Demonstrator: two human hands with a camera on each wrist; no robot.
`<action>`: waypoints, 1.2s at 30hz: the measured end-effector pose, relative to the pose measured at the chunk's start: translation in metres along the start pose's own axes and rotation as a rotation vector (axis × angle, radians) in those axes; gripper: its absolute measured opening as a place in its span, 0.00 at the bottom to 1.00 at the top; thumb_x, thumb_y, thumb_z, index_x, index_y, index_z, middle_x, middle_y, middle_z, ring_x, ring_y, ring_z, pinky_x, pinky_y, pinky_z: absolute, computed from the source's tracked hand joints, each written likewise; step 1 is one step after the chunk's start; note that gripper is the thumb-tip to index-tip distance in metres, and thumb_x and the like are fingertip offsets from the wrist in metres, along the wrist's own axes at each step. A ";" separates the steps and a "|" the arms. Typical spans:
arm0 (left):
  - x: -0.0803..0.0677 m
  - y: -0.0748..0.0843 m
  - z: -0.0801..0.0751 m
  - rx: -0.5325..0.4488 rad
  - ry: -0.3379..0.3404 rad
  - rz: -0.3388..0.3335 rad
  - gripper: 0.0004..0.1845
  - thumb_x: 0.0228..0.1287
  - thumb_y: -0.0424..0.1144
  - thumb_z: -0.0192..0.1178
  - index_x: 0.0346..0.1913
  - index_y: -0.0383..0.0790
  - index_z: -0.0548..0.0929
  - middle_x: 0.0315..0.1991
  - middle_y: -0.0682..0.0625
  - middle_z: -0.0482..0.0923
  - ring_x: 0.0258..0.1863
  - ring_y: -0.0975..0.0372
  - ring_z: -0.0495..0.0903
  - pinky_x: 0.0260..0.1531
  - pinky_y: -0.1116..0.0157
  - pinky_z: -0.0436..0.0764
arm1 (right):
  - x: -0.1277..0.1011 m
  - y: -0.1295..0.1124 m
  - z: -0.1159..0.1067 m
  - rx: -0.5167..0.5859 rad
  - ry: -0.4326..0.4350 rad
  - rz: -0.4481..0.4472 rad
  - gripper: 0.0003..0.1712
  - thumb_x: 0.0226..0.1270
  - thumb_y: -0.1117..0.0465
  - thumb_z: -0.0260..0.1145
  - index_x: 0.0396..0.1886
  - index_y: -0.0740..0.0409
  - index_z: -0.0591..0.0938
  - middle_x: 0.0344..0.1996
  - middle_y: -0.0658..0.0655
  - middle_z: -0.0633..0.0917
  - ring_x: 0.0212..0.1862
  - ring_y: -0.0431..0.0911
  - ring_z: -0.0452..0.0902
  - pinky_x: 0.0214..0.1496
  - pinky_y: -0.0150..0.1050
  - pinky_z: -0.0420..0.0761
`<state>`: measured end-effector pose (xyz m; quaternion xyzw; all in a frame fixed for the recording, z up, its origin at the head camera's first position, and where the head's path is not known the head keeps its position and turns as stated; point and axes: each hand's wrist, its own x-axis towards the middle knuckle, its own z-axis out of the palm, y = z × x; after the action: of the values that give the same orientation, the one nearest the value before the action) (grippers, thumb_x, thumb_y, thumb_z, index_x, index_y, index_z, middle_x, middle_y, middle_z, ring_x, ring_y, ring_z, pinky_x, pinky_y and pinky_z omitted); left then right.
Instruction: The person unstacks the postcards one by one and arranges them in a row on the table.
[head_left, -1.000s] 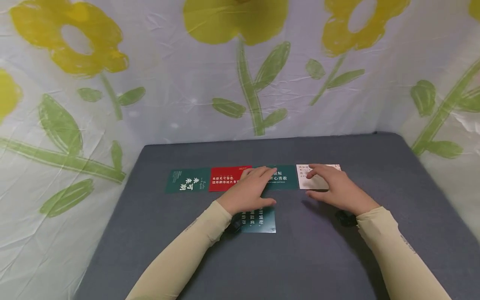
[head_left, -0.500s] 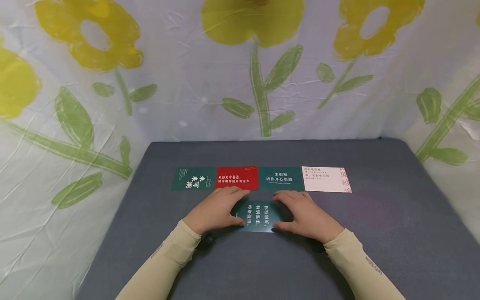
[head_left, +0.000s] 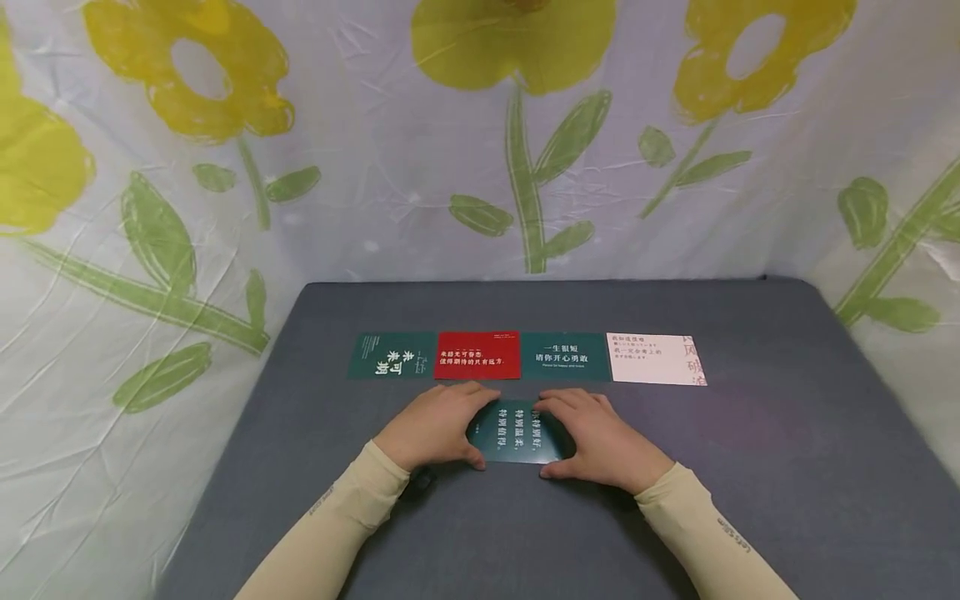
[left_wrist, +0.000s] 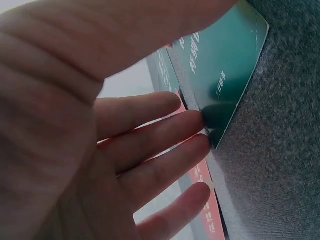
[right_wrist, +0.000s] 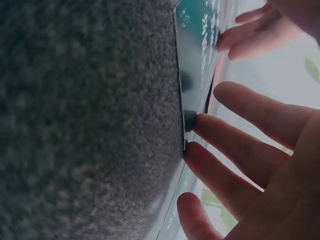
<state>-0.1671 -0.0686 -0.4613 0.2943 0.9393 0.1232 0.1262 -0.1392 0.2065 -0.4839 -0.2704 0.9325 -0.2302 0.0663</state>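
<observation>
A dark green card with white writing point(head_left: 517, 433) lies on the grey table, nearer to me than the row of cards. My left hand point(head_left: 438, 425) flanks its left side and my right hand point(head_left: 600, 437) its right side. Both hands have straight fingers on the card's far corners and thumbs at its near corners. In the left wrist view, my fingertips point(left_wrist: 200, 120) touch the edge of the green card point(left_wrist: 225, 65). The right wrist view shows my fingertips point(right_wrist: 200, 122) against the card's edge point(right_wrist: 195, 55).
Beyond the hands lies a row of cards: green point(head_left: 392, 357), red point(head_left: 477, 356), green point(head_left: 565, 357) and white with pink point(head_left: 656, 360). The grey table top point(head_left: 750, 467) is bordered by a white cloth printed with yellow flowers point(head_left: 517, 50).
Both hands came back from the far row of cards to the near green card. Since half a second ago they have closed in on its two sides.
</observation>
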 end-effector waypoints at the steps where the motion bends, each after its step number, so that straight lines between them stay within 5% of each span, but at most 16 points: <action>1: 0.001 0.000 0.000 0.000 0.000 -0.001 0.52 0.46 0.54 0.87 0.76 0.46 0.78 0.69 0.50 0.82 0.63 0.56 0.83 0.68 0.52 0.83 | 0.000 0.001 0.000 0.006 -0.001 0.001 0.47 0.51 0.43 0.88 0.70 0.51 0.82 0.72 0.56 0.80 0.76 0.55 0.72 0.74 0.63 0.70; 19: 0.003 -0.003 0.002 -0.002 0.007 0.007 0.49 0.47 0.54 0.87 0.75 0.48 0.80 0.66 0.52 0.84 0.59 0.58 0.84 0.65 0.53 0.84 | 0.003 0.003 0.002 0.030 0.025 -0.027 0.40 0.55 0.50 0.86 0.67 0.53 0.82 0.67 0.53 0.83 0.71 0.52 0.75 0.71 0.60 0.75; 36: 0.004 -0.006 0.001 -0.007 -0.015 0.011 0.55 0.44 0.56 0.88 0.78 0.48 0.76 0.73 0.50 0.79 0.69 0.55 0.79 0.72 0.50 0.80 | 0.003 0.001 -0.002 0.027 0.027 -0.016 0.45 0.53 0.46 0.86 0.71 0.48 0.79 0.67 0.49 0.82 0.69 0.47 0.76 0.73 0.57 0.74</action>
<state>-0.1726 -0.0709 -0.4649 0.2998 0.9363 0.1248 0.1335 -0.1425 0.2065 -0.4824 -0.2741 0.9279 -0.2467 0.0555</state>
